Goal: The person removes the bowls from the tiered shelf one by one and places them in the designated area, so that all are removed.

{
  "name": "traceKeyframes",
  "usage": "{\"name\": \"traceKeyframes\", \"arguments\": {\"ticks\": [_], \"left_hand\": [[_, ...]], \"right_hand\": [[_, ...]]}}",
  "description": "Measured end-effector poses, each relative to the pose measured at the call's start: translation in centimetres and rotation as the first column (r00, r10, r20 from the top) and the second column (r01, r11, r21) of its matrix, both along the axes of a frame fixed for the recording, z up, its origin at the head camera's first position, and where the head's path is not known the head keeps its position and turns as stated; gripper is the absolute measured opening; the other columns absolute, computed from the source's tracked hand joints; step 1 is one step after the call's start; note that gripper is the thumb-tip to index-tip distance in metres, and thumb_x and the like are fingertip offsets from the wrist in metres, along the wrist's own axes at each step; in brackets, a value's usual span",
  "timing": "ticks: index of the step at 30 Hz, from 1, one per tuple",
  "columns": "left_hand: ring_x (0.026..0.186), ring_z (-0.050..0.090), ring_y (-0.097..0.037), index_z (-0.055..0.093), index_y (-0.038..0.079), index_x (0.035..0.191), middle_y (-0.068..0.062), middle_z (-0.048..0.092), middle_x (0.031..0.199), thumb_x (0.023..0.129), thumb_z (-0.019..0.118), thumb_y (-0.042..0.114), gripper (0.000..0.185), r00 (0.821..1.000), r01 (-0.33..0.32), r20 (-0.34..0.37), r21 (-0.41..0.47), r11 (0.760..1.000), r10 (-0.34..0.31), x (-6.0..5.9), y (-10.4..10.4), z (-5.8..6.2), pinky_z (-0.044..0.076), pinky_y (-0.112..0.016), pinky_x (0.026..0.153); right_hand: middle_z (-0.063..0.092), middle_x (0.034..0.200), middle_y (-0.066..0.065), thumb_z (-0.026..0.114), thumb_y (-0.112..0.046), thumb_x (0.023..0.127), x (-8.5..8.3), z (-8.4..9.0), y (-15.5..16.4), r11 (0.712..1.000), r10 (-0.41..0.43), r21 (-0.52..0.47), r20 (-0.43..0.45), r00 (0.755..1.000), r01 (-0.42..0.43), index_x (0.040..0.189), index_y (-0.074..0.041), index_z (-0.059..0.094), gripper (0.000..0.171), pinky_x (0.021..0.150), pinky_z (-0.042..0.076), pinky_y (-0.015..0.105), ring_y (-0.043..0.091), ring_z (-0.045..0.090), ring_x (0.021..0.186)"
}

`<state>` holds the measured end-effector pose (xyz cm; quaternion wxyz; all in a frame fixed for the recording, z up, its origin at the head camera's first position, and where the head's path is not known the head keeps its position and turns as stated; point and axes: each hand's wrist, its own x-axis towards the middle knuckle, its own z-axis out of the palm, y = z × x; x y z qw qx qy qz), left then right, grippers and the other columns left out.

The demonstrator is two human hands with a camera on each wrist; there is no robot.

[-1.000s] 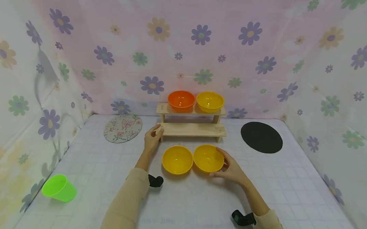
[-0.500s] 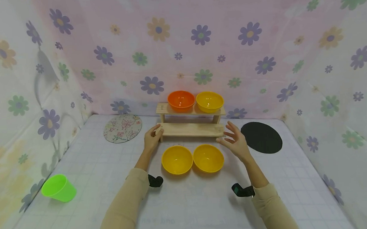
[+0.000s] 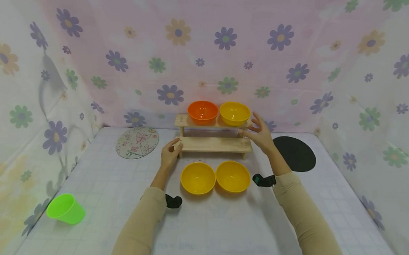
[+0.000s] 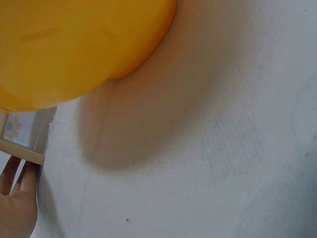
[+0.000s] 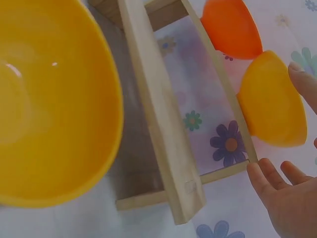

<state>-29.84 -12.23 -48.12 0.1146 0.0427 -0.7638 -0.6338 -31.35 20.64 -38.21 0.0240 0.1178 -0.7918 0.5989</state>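
A two-step wooden rack [image 3: 215, 143] stands at the back. On its upper step sit an orange bowl [image 3: 202, 114] and a yellow bowl [image 3: 235, 116]. My left hand [image 3: 169, 155] grips the left end of the lower step, thumb over the board. In the right wrist view, the spread fingers of my right hand [image 5: 292, 198] are right at the upper step's end, one fingertip [image 5: 299, 79] close to the yellow bowl's rim; this hand holds nothing. Two deeper-yellow bowls, one left [image 3: 198, 178] and one right [image 3: 233, 177], stand side by side in front of the rack.
A bright green cup [image 3: 67, 210] stands at the left of the white-covered table [image 3: 209, 226]. A round floral mat [image 3: 137, 142] lies back left, a round black mat [image 3: 296, 156] back right, partly behind my right forearm. Flowered cloth walls [image 3: 135, 43] enclose the table.
My right hand has left the right front bowl and moved back and up past the lower step to the upper step's right end. My left hand has stayed on the rack.
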Motion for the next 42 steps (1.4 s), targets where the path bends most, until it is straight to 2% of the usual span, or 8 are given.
{"name": "traceKeyframes", "arguments": {"ticks": [6,14,22,25,29,32,36,42], "left_hand": [[0.113,0.055,-0.033,0.056,0.001,0.128,-0.016,0.051,0.136,0.092,0.061,0.017,0.039,1.000,0.011,0.004,0.007,1.000,-0.011,0.0,0.0,-0.1,0.046,-0.042,0.094],[0.111,0.056,-0.033,0.056,0.001,0.128,-0.016,0.052,0.135,0.092,0.060,0.016,0.039,1.000,0.008,-0.004,0.006,1.000,-0.008,0.0,0.0,-0.1,0.048,-0.040,0.092],[0.114,0.055,-0.032,0.057,0.001,0.127,-0.015,0.053,0.134,0.092,0.061,0.015,0.038,1.000,0.003,-0.004,0.021,1.000,-0.003,-0.3,-0.1,-0.4,0.046,-0.041,0.094],[0.113,0.055,-0.032,0.057,0.001,0.127,-0.016,0.053,0.133,0.092,0.061,0.015,0.038,1.000,-0.001,-0.010,0.016,1.000,0.001,-0.3,-0.1,-0.4,0.047,-0.039,0.093],[0.111,0.057,-0.032,0.058,0.000,0.126,-0.017,0.055,0.132,0.091,0.062,0.015,0.038,1.000,-0.006,-0.016,0.009,1.000,0.006,-0.4,-0.1,-0.5,0.048,-0.030,0.087],[0.110,0.057,-0.031,0.058,0.000,0.126,-0.016,0.055,0.132,0.091,0.062,0.014,0.038,1.000,-0.003,-0.012,0.008,1.000,0.003,-0.4,-0.1,-0.5,0.049,-0.029,0.086],[0.112,0.056,-0.032,0.057,0.001,0.127,-0.016,0.053,0.133,0.091,0.062,0.015,0.039,1.000,0.007,-0.006,0.012,1.000,-0.007,-0.4,-0.2,-0.5,0.047,-0.037,0.092],[0.112,0.056,-0.032,0.057,0.002,0.128,-0.015,0.053,0.134,0.092,0.061,0.016,0.039,1.000,0.016,-0.007,0.026,1.000,-0.016,-0.3,-0.3,-0.5,0.046,-0.041,0.094]], "right_hand": [[0.021,0.148,0.029,0.068,-0.006,0.083,-0.3,2.0,-1.1,1.000,0.020,-0.011,-0.004,1.000,-0.020,0.150,-0.002,0.013,0.087,0.102,0.035,0.055,0.048,0.038,0.127],[0.030,0.145,0.028,0.068,-0.008,0.084,-1.8,2.1,-1.9,0.998,0.049,-0.031,0.038,0.998,-0.047,0.149,0.001,0.015,0.083,0.104,0.036,0.050,0.043,0.040,0.126],[0.032,0.145,0.023,0.067,-0.008,0.084,-2.0,2.3,-2.0,1.000,0.028,-0.010,0.043,0.999,-0.028,0.149,0.001,0.017,0.082,0.102,0.040,0.043,0.035,0.045,0.116],[0.032,0.146,0.020,0.069,-0.010,0.083,-2.9,1.5,-1.7,1.000,0.017,-0.016,0.036,0.999,-0.017,0.149,-0.002,0.020,0.083,0.098,0.043,0.037,0.030,0.047,0.111],[0.033,0.147,0.015,0.072,-0.014,0.082,-3.9,0.3,-1.3,1.000,-0.002,-0.021,0.032,0.999,0.002,0.149,-0.006,0.023,0.084,0.093,0.045,0.030,0.025,0.047,0.107],[0.033,0.147,0.014,0.073,-0.016,0.081,-3.8,0.3,-1.3,1.000,-0.011,-0.016,0.032,0.999,0.011,0.149,-0.006,0.023,0.085,0.097,0.044,0.034,0.025,0.048,0.108],[0.033,0.147,0.014,0.073,-0.017,0.081,-3.9,0.3,-1.3,1.000,-0.013,-0.023,0.037,0.999,0.014,0.149,-0.006,0.023,0.085,0.101,0.041,0.042,0.027,0.047,0.110],[0.034,0.147,0.014,0.073,-0.017,0.082,-3.9,0.3,-1.3,1.000,-0.016,-0.017,0.032,0.999,0.016,0.149,-0.005,0.023,0.084,0.102,0.040,0.043,0.029,0.047,0.112]]}}
